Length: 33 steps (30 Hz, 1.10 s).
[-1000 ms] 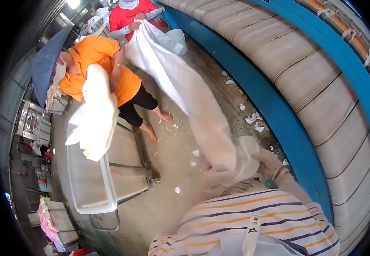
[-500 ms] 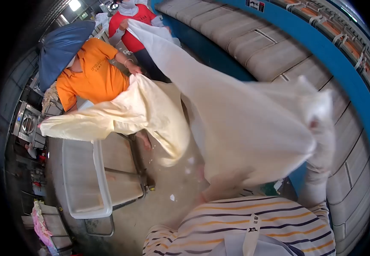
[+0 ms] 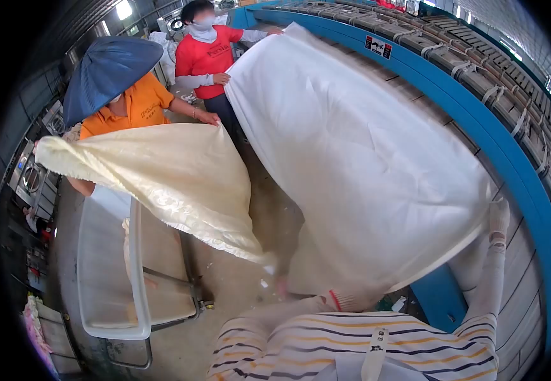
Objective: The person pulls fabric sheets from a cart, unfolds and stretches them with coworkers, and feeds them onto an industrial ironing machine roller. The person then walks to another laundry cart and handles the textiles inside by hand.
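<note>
One wide white sheet (image 3: pixel 364 146) in the middle of the scene, raised off the floor and spread slantwise from far left to near right, in front of a machine's blue frame (image 3: pixel 409 61). At the near right corner, right hand (image 3: pixel 499 216) in what looks like a pale glove, fingers curled around the cloth's edge, arm stretched well out. Close to the striped shirt (image 3: pixel 409 349), left hand (image 3: pixel 359 300), red band at the glove cuff, just at the near edge of the sheet; too blurred to tell how far closed, or whether gripping. At the far end, person in a red shirt (image 3: pixel 207 60), holding the same sheet by its far edge with two hands set apart. On the left, person in an orange shirt (image 3: pixel 148 101) and blue hat (image 3: pixel 110 76), with a cream cloth (image 3: pixel 161 168) lifted and spread out. Below that cloth, near left, translucent tub (image 3: pixel 137 292) with metal legs beside it.
</note>
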Motion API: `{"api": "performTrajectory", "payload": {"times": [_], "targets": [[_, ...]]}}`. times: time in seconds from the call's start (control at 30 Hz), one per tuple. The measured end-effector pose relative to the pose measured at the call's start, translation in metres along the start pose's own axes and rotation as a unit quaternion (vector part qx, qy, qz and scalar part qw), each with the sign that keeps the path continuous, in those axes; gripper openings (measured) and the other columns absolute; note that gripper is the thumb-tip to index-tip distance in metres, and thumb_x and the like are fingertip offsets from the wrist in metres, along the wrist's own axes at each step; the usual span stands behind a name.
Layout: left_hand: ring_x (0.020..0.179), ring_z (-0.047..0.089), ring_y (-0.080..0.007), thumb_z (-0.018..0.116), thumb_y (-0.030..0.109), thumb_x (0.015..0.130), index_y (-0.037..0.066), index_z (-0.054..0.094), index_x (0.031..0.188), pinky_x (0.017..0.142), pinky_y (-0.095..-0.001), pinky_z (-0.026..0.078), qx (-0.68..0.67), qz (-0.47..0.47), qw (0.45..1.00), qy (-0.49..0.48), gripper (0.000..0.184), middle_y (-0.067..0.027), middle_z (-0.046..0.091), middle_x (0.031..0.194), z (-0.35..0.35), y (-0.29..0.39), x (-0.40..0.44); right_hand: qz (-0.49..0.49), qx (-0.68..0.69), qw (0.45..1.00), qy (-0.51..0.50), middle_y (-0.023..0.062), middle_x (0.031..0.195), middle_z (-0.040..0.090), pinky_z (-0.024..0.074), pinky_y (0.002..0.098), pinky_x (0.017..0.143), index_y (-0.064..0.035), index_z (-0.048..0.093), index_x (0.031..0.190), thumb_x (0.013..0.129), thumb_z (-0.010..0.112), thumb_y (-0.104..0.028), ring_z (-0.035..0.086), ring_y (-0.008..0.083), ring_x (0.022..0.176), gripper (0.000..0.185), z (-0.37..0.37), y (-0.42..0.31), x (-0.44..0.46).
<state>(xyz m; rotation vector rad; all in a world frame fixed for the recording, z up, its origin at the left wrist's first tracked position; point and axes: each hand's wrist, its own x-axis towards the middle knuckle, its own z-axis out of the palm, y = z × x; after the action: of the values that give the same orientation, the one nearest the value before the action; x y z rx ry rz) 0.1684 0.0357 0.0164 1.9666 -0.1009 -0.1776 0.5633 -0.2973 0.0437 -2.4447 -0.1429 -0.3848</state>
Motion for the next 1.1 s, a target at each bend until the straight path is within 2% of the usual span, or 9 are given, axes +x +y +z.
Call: {"api": "performTrajectory", "payload": {"times": [0.17,0.27,0.47,0.67,0.8,0.93,1.0,1.03,1.1], "targets": [[0.101,0.063,-0.0327,0.05,0.017,0.089,0.014,0.042,0.14,0.081,-0.0459,0.051,0.291,0.189,0.933,-0.094,0.052,-0.0154,0.058,0.125,0.012,0.0,0.039,0.064,-0.283,0.951,0.109,0.0186,0.112,0.062,0.0509,0.042,0.085,-0.0079,0.051,0.129,0.086,0.062,-0.026,0.061,0.0395,0.098,0.048,-0.02,-0.077,-0.046],[0.097,0.064,-0.0346,0.052,0.017,0.087,0.014,0.042,0.139,0.078,-0.0485,0.051,0.309,0.252,0.917,-0.031,0.053,-0.0164,0.06,0.12,0.038,-0.019,0.066,-0.234,-0.24,0.925,0.177,0.0157,0.129,0.056,0.05,0.0424,0.092,-0.0128,0.044,0.138,0.085,0.064,-0.029,0.057,0.0363,0.112,0.059,-0.011,-0.112,-0.089],[0.1,0.064,-0.0313,0.052,0.034,0.091,0.012,0.047,0.137,0.085,-0.0467,0.051,0.232,0.106,0.918,-0.302,0.051,-0.016,0.063,0.115,-0.004,-0.007,0.046,-0.285,-0.395,0.873,0.013,0.0115,0.142,0.049,0.0324,0.0451,0.111,-0.0163,0.039,0.146,0.088,0.062,-0.037,0.042,0.0314,0.133,0.066,0.067,-0.179,-0.165],[0.124,0.053,-0.0265,0.058,0.038,0.091,0.01,0.052,0.134,0.104,-0.0371,0.041,-0.002,-0.266,0.955,0.129,0.051,-0.015,0.057,0.13,-0.099,-0.159,-0.075,-0.199,-0.325,0.921,-0.082,0.0121,0.146,0.044,0.026,0.0433,0.114,-0.0138,0.045,0.143,0.091,0.059,-0.038,0.038,0.0328,0.136,0.059,0.068,-0.101,-0.04],[0.125,0.05,-0.0273,0.066,0.031,0.088,0.007,0.041,0.142,0.105,-0.035,0.041,-0.019,-0.357,0.691,0.628,0.064,-0.0172,0.046,0.14,-0.182,-0.191,-0.217,-0.217,-0.248,0.942,-0.071,0.0178,0.145,0.043,0.0317,0.0411,0.113,-0.0101,0.04,0.144,0.091,0.055,-0.025,0.042,0.033,0.133,0.057,0.083,-0.015,0.077],[0.131,0.043,-0.0314,0.07,0.035,0.088,0.007,0.03,0.149,0.103,-0.0374,0.043,0.074,-0.21,0.444,0.868,0.078,-0.0224,0.043,0.143,-0.24,-0.166,-0.328,0.058,-0.457,0.885,-0.06,0.0155,0.138,0.051,0.043,0.0449,0.101,-0.0286,0.04,0.143,0.097,0.036,-0.023,0.052,0.0304,0.124,0.047,0.11,-0.2,0.006],[0.135,0.038,-0.03,0.068,0.035,0.088,0.006,0.02,0.152,0.108,-0.0379,0.035,0.054,-0.237,0.404,0.882,0.084,-0.0223,0.034,0.149,-0.266,-0.139,-0.358,-0.076,-0.352,0.932,0.043,0.0085,0.137,0.054,0.0419,0.0433,0.1,-0.024,0.043,0.142,0.099,0.039,-0.029,0.052,0.0302,0.123,0.044,0.161,-0.212,-0.009],[0.137,0.036,-0.0293,0.067,0.035,0.089,0.005,0.015,0.153,0.11,-0.0381,0.032,0.043,-0.249,0.384,0.888,0.088,-0.0223,0.029,0.152,-0.28,-0.126,-0.372,-0.347,-0.304,0.876,0.141,0.0083,0.137,0.054,0.0403,0.0414,0.103,-0.0176,0.044,0.142,0.099,0.04,-0.027,0.051,0.0287,0.124,0.044,0.183,-0.207,-0.022],[0.133,0.039,-0.0308,0.063,0.043,0.089,0.005,0.013,0.153,0.105,-0.039,0.038,0.078,-0.17,0.398,0.898,0.09,-0.0242,0.029,0.151,-0.299,-0.097,-0.365,-0.394,-0.105,0.911,0.062,0.014,0.13,0.059,0.0438,0.0366,0.099,-0.0085,0.053,0.134,0.096,0.049,-0.02,0.056,0.0261,0.118,0.04,0.223,-0.262,-0.074]]}}
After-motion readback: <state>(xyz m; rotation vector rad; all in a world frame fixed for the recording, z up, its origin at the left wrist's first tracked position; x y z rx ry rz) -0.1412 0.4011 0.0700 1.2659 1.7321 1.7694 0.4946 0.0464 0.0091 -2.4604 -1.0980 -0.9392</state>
